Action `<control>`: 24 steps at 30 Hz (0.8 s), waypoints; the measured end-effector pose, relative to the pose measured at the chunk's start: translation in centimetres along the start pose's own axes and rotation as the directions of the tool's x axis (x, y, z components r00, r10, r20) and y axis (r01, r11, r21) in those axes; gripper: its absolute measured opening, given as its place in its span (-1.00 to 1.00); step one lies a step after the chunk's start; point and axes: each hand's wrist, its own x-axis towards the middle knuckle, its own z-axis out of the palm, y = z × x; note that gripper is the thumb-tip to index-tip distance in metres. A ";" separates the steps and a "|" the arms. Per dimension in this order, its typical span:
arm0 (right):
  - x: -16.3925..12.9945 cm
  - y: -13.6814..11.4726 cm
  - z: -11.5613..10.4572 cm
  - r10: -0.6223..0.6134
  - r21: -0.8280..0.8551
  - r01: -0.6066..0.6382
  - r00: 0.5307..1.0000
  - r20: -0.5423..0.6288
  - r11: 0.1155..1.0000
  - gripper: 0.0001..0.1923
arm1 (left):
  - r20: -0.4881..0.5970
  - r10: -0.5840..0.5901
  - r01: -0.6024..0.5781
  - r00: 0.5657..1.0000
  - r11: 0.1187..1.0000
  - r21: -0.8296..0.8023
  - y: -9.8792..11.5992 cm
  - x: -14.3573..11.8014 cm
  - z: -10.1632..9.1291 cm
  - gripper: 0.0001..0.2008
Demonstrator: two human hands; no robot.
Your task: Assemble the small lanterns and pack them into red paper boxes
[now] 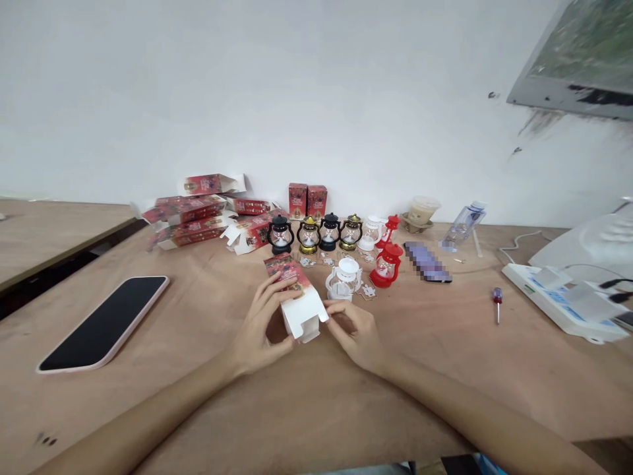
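A small red and white cardboard box (302,305) lies on its side between my hands, its white end flaps facing me and partly unfolded. My left hand (264,323) wraps round the box from the left, fingers over the top and thumb low at the near end. With thumb and fingertips, my right hand (357,332) pinches a white flap at the box's right corner. Just beyond my right hand stands a white mini lantern (343,280), and a red mini lantern (386,266) is to its right. Whether anything is inside the box is hidden.
Behind is a row of black, gold, white and red lanterns (330,232). Red boxes (198,211) are piled at the left; two closed ones (307,201) stand by the wall. Phones (103,324), a screwdriver (497,305), a drink cup (422,210) and a power strip (558,300) surround the area.
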 end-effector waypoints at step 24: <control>-0.1 -0.1 0.1 -0.118 -0.065 0.119 0.993 0.016 0.991 -0.56 | 0.073 0.324 -0.331 0.943 0.910 0.250 0.2 0.0 -0.1 -0.55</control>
